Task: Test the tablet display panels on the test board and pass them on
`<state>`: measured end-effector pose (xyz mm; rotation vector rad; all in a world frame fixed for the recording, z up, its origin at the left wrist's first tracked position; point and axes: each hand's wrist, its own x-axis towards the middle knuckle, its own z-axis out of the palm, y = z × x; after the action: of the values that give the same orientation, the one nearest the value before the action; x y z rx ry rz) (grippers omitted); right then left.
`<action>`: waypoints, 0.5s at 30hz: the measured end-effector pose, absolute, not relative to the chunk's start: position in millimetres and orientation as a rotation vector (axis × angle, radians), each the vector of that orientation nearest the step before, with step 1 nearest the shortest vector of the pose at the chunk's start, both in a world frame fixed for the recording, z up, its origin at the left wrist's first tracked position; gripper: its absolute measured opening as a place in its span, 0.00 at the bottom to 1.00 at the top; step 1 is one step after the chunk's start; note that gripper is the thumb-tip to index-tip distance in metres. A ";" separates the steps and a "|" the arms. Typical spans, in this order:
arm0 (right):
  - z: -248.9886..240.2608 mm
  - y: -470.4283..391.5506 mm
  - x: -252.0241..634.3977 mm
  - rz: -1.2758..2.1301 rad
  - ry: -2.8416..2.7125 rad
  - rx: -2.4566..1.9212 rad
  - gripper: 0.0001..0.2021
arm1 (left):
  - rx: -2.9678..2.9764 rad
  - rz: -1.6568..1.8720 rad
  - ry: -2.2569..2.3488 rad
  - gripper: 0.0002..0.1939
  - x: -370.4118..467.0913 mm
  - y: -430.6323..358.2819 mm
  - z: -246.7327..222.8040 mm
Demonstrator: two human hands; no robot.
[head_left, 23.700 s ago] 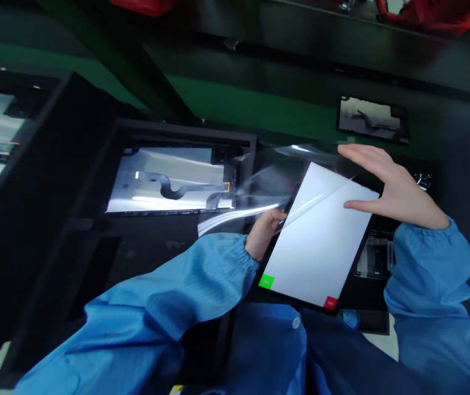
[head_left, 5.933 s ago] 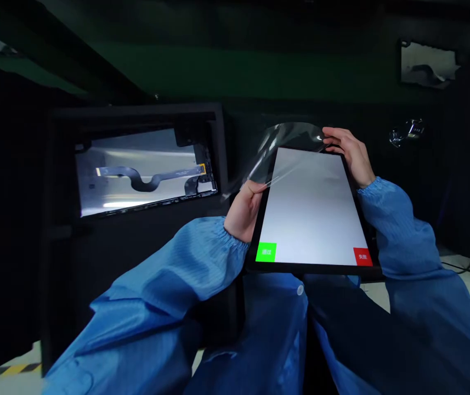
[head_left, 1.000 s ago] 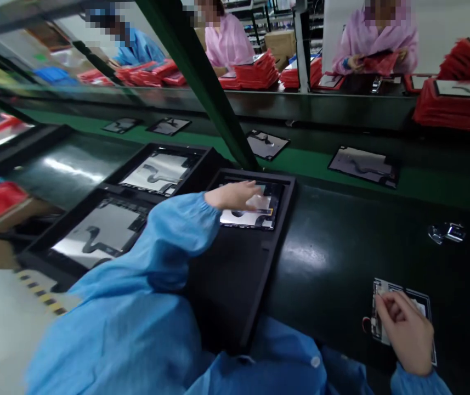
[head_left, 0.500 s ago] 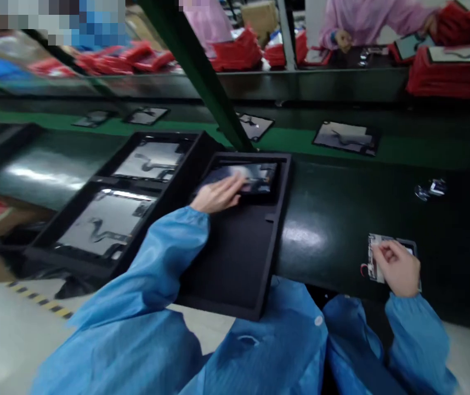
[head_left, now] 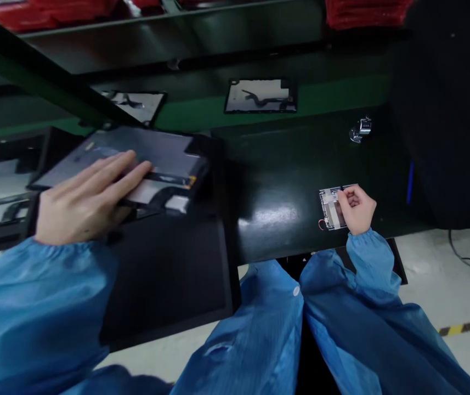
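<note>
My left hand (head_left: 82,203) grips a flat tablet screen panel (head_left: 164,148), its fingers over the grey back and its thumb out of sight beneath. The panel is raised and tilted above a black foam tray (head_left: 169,274). My right hand (head_left: 357,209) is closed in a pinch over the right side of a small flat electronic board (head_left: 330,211). Pale tape strips and a short red wire show on that board, which lies on the dark bench. Whatever sits between the right fingertips is hidden.
Another screen panel (head_left: 261,97) lies on the green strip, with one more panel (head_left: 140,105) to its left. A shiny metal tally counter (head_left: 360,130) stands on the bench (head_left: 276,181). A green post (head_left: 54,77) slants across the left. Red stacks (head_left: 368,12) fill the shelf behind.
The view has swung down and right. My left hand has lifted the screen panel out of the tray's far compartment toward me. My right hand stays at the small board.
</note>
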<state>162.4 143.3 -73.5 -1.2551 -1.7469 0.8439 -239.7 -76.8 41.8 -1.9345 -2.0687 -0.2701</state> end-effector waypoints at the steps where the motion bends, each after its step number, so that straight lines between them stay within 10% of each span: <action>1: -72.7 143.3 162.1 0.858 -1.749 -1.252 0.11 | -2.068 -0.277 -1.982 0.38 -228.2 -68.7 48.0; 15: -62.9 139.7 157.7 0.901 -1.741 -1.267 0.10 | -3.129 -0.169 -1.233 0.36 -162.5 29.0 -25.0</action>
<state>157.7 139.7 -62.9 -1.2672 -1.7410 0.9009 -162.5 29.0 -25.0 -3.1292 -1.2329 -0.1692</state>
